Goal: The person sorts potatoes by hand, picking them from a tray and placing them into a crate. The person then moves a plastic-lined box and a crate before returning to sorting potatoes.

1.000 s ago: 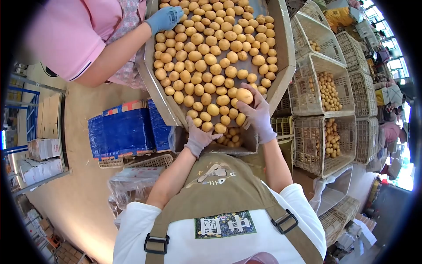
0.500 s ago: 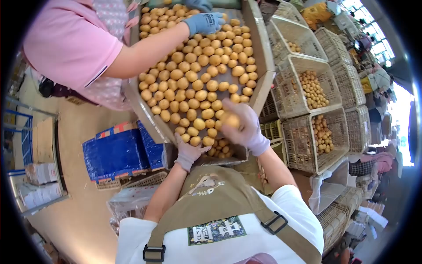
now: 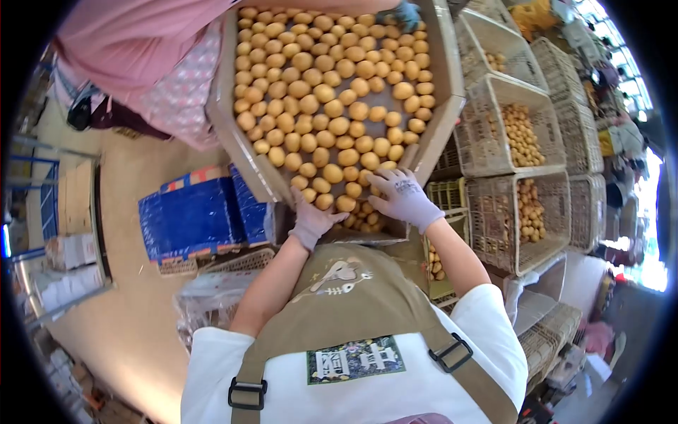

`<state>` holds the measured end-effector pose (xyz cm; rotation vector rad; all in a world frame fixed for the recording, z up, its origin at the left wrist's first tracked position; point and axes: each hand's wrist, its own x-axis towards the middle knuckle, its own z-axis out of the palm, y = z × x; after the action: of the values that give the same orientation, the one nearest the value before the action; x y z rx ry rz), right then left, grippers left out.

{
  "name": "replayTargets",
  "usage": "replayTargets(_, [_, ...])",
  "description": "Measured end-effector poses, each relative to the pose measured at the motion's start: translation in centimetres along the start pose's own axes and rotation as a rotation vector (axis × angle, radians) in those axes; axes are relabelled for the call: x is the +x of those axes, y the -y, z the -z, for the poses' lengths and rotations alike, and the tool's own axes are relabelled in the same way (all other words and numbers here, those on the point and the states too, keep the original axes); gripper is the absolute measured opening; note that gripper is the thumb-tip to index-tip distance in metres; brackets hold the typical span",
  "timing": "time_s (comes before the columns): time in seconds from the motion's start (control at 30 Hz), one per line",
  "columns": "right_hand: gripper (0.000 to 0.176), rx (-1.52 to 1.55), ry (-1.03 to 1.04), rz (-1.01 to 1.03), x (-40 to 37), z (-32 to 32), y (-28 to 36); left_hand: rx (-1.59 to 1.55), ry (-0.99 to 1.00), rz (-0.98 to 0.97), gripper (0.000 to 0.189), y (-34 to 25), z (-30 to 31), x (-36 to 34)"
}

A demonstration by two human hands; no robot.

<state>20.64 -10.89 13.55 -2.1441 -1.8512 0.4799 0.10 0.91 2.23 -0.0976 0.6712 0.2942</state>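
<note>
Near the frame's centre, my left hand (image 3: 315, 220) and right hand (image 3: 405, 198) rest spread and unclenched, best kept low to guide potatoes (image 3: 339, 126) gently.

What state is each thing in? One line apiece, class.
Sorting tray: open-topped, loaded
Potatoes in tray: loose, mostly one layer
Left hand: gloved, partly open
Right hand: gloved, grip hidden
Co-worker's hand: gloved, over potatoes
Box at tray's end: open, holding potatoes
Pale plastic crates beside tray: open, partly filled
Apron: worn, buckled
</note>
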Motion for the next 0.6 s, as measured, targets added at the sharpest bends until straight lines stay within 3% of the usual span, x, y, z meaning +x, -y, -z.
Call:
replayTargets(0.03, [0.045,-0.07,0.058,-0.023,0.3,-0.6,0.0,0.021,-0.047,-0.022,0.096,0.1,0.5,0.6])
replayTargets(0.13, [0.04,-0.252,-0.193,0.009,1.4,-2.0,0.0,0.071,-0.221,-0.008,0.086,0.3,0.6,0.8])
replayTargets(0.2, [0.038,-0.275,0.363,-0.173,3.1,-1.2,-0.8,0.11,-0.026,-0.053,0.083,0.5,1.5,0.8])
replayTargets(0.27, [0.046,-0.021,0.05,-0.371,4.6,-0.8,-0.4,0.101,-0.178,-0.091,0.074,0.9,1.3,0.5])
replayTargets(0.3, [0.053,-0.101,-0.223,-0.326,5.5,-2.4,-0.9,0.122,-0.225,-0.083,0.072,0.9,1.9,1.0])
replayTargets(0.33, [0.055,-0.155,-0.091,-0.295,5.7,-3.2,-0.1,0.142,-0.27,-0.076,0.07,1.1,3.0,1.6])
replayTargets(0.4, [0.058,-0.263,0.162,-0.238,5.5,-4.2,1.7,0.719,0.033,-0.25,0.057,1.2,10.9,4.9])
replayTargets(0.43, [0.06,-0.229,0.172,-0.097,4.7,-5.0,1.0,0.703,0.115,-0.305,0.055,1.1,14.4,7.7])
replayTargets(0.47, [0.053,-0.197,0.21,0.005,4.3,-3.8,0.8,0.602,0.133,-0.314,0.056,1.1,11.3,6.0])
replayTargets(0.53, [0.045,-0.024,0.262,-0.099,5.5,-3.9,-1.7,0.399,0.173,-0.33,0.06,1.1,4.1,2.0])
replayTargets(0.57, [0.04,0.145,0.08,-0.223,6.3,-3.6,-1.8,0.154,-0.017,-0.202,0.064,0.4,1.7,1.1])
replayTargets(0.6, [0.043,0.08,-0.305,-0.243,6.8,-3.8,-1.1,-0.089,-0.204,-0.069,0.069,0.2,0.5,0.7])
